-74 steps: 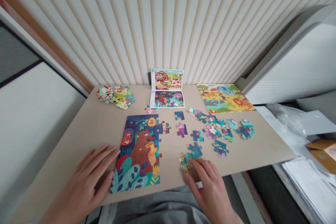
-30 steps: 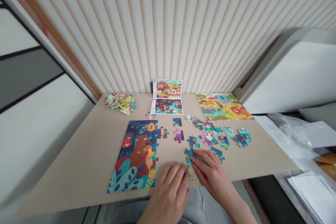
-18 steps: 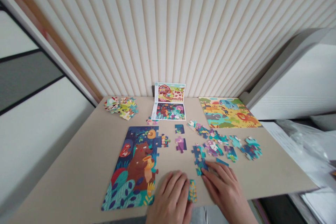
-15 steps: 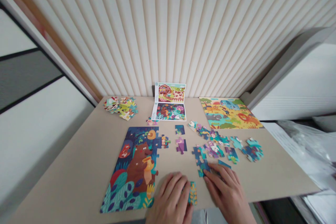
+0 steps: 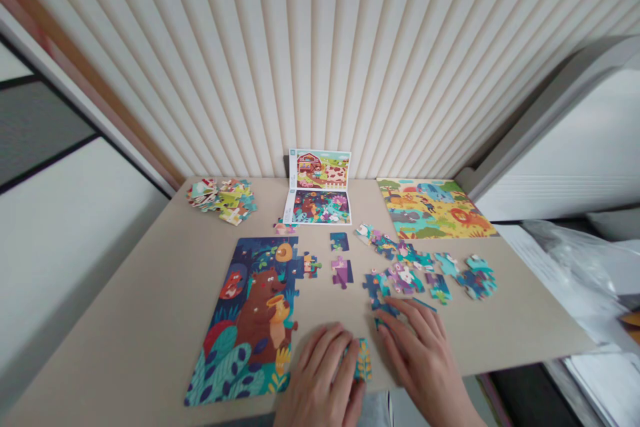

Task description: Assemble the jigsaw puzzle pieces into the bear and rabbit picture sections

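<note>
My left hand [image 5: 325, 370] rests palm down at the table's front, its fingers lying flat beside a leaf-patterned puzzle piece [image 5: 365, 360] and partly over its left side. The fingers of my right hand [image 5: 423, 350] are slightly apart, their tips resting on dark blue pieces [image 5: 376, 299]; part of these is hidden under them. Left of my hands lies a large joined bear section [image 5: 263, 307], with a small joined cluster [image 5: 309, 265] at its right edge. Two separate pieces, one blue [image 5: 339, 241] and one purple [image 5: 341, 271], lie between the section and the right-hand pieces.
Several loose pieces [image 5: 410, 257] spread across the right. A folded picture card [image 5: 320, 188] stands at the back. A finished animal puzzle [image 5: 435, 210] lies back right, and a pile of pieces [image 5: 223, 200] back left. A curtain [image 5: 320, 47] rises behind the table [image 5: 125, 320].
The view has shifted slightly. My right fingers have moved a little left and cover more of the blue pieces. My left hand has stayed nearly in place.
</note>
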The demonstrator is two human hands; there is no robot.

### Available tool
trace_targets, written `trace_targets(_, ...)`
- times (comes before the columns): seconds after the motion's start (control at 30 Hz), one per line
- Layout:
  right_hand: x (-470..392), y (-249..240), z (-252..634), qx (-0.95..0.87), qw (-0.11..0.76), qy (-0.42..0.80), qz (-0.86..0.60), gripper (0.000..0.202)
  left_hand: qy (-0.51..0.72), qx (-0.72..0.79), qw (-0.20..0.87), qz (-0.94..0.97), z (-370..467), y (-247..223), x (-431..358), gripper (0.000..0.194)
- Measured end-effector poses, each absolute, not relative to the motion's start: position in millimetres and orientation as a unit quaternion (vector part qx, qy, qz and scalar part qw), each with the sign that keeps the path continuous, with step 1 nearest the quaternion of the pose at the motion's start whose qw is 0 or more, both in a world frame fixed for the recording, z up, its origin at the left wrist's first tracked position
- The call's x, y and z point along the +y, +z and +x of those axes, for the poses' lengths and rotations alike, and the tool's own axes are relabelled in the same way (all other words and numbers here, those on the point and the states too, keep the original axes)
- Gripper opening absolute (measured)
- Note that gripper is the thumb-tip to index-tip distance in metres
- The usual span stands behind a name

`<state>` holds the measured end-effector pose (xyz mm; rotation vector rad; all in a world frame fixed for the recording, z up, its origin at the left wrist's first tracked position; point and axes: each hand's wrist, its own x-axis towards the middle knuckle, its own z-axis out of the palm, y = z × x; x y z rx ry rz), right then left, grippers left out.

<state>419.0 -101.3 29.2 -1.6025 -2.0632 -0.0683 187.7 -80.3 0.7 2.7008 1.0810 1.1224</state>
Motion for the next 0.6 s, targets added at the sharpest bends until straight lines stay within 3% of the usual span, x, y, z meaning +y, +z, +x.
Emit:
trace_targets(0.37, -46, 35, 368, -0.792, 0.233, -0.016, -0.564, 0.032, 0.380, 0.331, -0.041, 0.863, 182, -3, -83, 0.034)
trace_targets(0.47, -45, 31, 368, -0.787, 0.238, -0.014, -0.569, 0.033, 0.355, 0.284, -0.067, 0.888, 148, 10, -77, 0.034)
trace_targets(0.6, -48, 31, 370, -0.781, 0.243, -0.006, -0.575, 0.031, 0.377, 0.346, -0.071, 0.856, 77, 25, -57, 0.043)
